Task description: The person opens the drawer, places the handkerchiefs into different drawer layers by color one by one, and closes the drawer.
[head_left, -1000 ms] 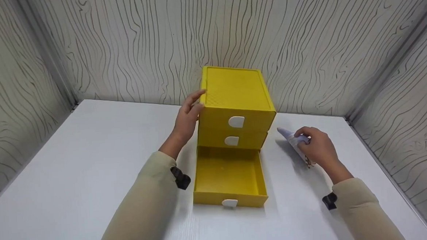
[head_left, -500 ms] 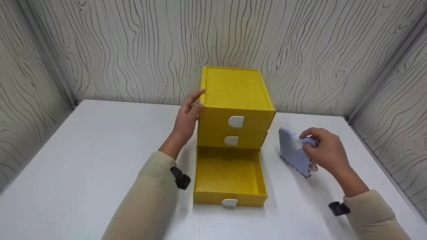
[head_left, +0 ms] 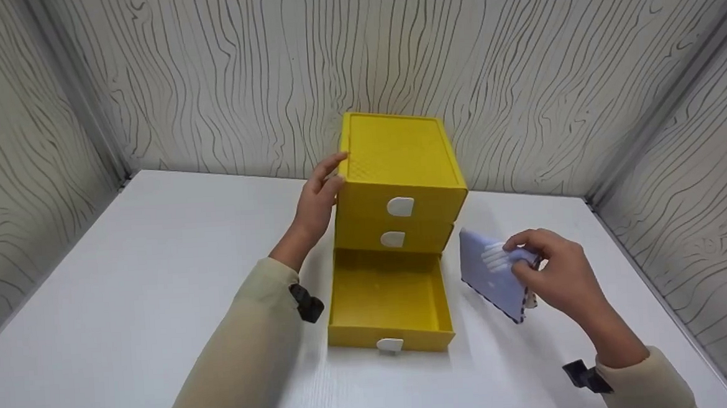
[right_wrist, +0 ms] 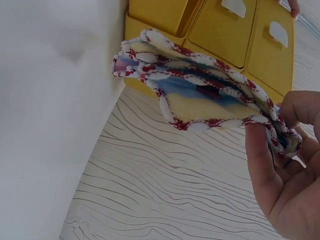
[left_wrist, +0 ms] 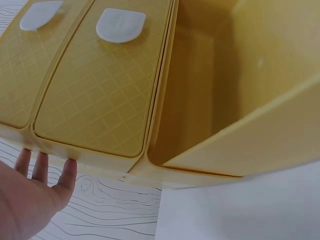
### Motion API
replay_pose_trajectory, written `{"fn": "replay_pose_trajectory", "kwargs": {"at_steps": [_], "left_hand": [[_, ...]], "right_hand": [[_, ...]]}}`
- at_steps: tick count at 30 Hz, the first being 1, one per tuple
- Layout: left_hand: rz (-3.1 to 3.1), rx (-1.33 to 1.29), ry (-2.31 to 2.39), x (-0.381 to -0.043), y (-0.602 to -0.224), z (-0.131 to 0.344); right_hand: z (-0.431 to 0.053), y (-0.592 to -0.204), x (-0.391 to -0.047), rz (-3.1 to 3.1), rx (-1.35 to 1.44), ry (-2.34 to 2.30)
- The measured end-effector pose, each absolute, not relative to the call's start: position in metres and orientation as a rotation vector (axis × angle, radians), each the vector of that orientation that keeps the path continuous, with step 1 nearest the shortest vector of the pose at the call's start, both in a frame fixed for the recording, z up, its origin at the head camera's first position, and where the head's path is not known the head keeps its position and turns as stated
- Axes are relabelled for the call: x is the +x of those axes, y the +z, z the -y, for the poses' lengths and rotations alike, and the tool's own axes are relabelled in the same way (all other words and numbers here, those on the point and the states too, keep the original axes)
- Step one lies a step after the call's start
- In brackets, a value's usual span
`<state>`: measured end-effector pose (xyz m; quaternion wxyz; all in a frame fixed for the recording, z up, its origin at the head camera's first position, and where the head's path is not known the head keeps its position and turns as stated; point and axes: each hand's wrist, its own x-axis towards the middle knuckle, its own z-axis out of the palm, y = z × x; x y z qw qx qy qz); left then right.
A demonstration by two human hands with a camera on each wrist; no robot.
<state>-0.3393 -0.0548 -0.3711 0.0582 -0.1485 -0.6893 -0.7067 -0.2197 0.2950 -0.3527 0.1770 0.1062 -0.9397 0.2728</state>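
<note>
A yellow drawer unit (head_left: 398,149) stands upright near the back of the table, its bottom drawer (head_left: 384,296) pulled out with nothing inside. My left hand (head_left: 317,203) rests against the unit's left side near the top, fingertips at the edge. In the left wrist view, the fingers (left_wrist: 68,175) lie fairly straight along its side wall. To the right of the drawer, my right hand (head_left: 556,268) pinches a folded lavender cloth (head_left: 492,278) by its upper corner. The right wrist view shows the cloth's layers (right_wrist: 200,90), with a red-and-white stitched border.
Two shut drawers with white tabs (head_left: 400,206) sit above the pulled-out one. A white table (head_left: 156,289) lies beneath everything. Behind it rises a wall (head_left: 269,66) with wood-grain lines, with side walls left and right.
My right hand has lifted the cloth and turned it so its broad face shows, moving it toward the front and slightly nearer the drawer. My left hand has stayed in place.
</note>
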Motion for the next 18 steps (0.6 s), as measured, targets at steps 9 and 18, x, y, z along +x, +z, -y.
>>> {"fn": "replay_pose_trajectory", "kwargs": {"at_steps": [9, 18], "left_hand": [[2.083, -0.445, -2.156, -0.339, -0.371, 0.055], [2.089, -0.440, -2.149, -0.339, -0.371, 0.054]], "right_hand": [[-0.276, -0.337, -0.202, 2.579, 0.437, 0.769], [-0.255, -0.328, -0.199, 2.508, 0.583, 0.754]]}}
